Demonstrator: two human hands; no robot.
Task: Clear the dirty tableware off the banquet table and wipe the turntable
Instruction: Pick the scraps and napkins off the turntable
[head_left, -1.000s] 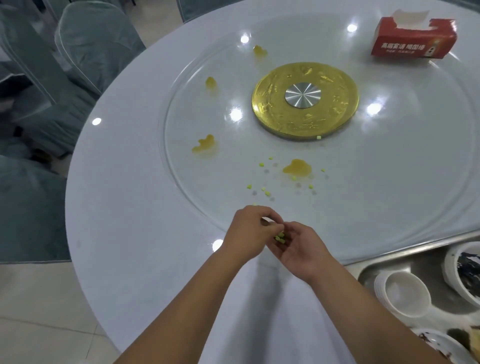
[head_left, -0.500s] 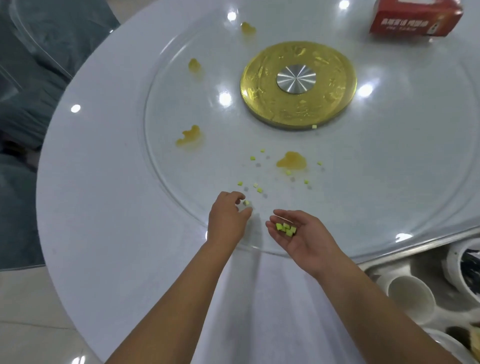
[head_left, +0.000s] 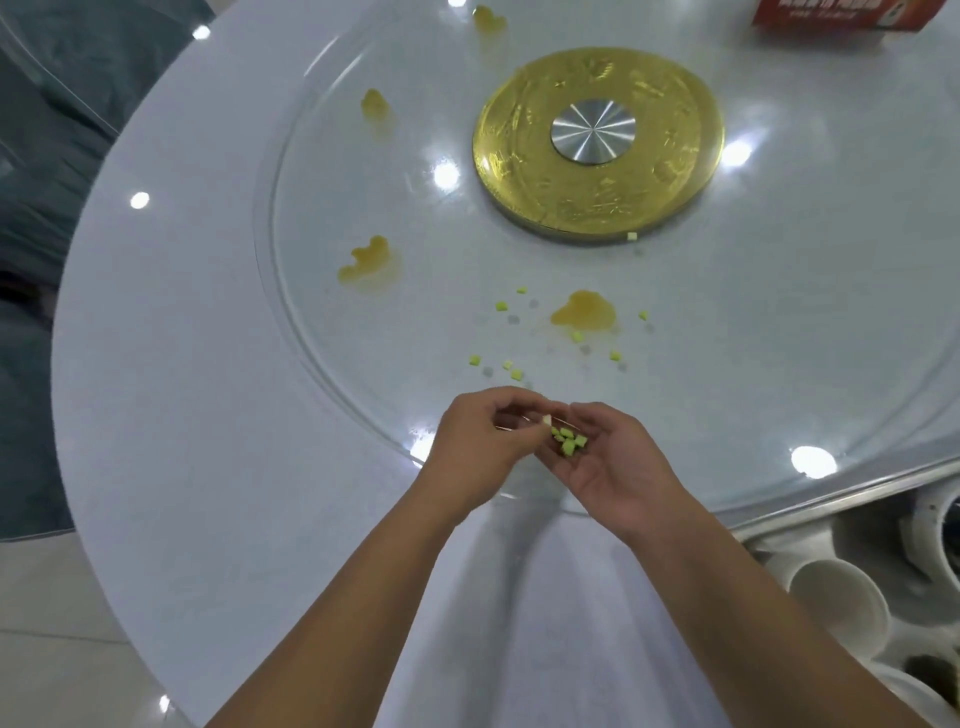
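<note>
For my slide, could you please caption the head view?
Left hand drops a green bit into cupped right hand over the stained turntable.

I have one view only, the wide-angle camera worn on the head, looking forward and steeply down from the near edge of the round table (head_left: 171, 415). It sits close above both forearms, which rise from the bottom of the frame to the left hand (head_left: 480, 447) and right hand (head_left: 605, 462) near its middle. The glass turntable (head_left: 363, 364) fills the upper frame (straight lines bow near the borders), its gold hub (head_left: 597, 150) lying beyond the hands.
</note>
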